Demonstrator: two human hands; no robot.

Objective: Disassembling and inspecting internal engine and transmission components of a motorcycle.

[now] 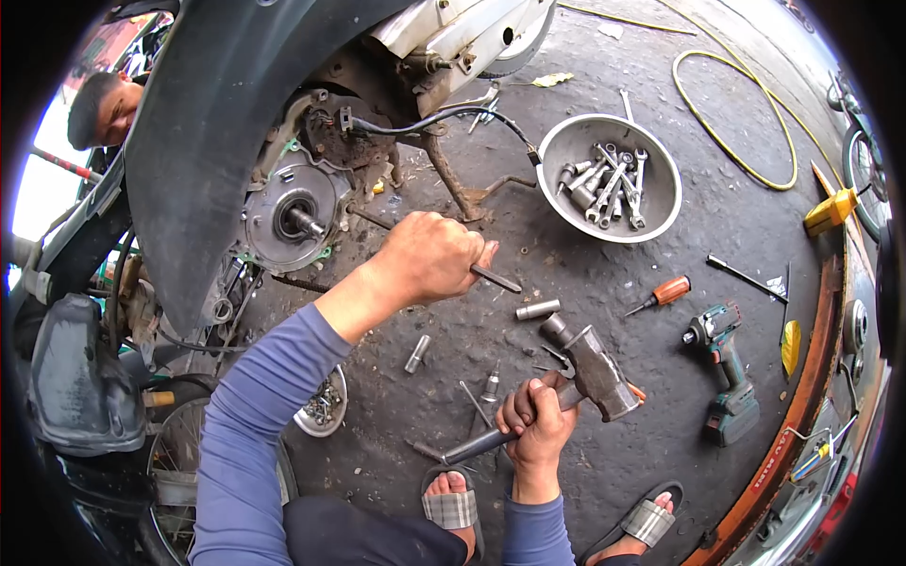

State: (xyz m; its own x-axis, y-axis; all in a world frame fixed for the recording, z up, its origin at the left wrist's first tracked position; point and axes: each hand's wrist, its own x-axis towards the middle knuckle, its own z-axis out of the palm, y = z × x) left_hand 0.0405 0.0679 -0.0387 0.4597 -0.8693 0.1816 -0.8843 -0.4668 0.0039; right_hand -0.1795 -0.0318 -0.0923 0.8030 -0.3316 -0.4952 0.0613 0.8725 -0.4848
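My left hand is closed around a long dark metal rod. Its far end points at the edge of the round metal engine part on the motorcycle, with a short shaft sticking out of the middle; contact is hard to make out. Lower down, my right hand grips a hammer by its handle, close to the heavy steel head. The hammer is apart from the rod. Between the hands, a socket lies on the dark floor, and another small metal cylinder lies farther left.
A metal bowl holds wrenches and sockets; a smaller bowl holds bolts. On the right are a screwdriver, a cordless impact driver and a long metal bar. A yellow hose curls behind. Another person is beyond the motorcycle.
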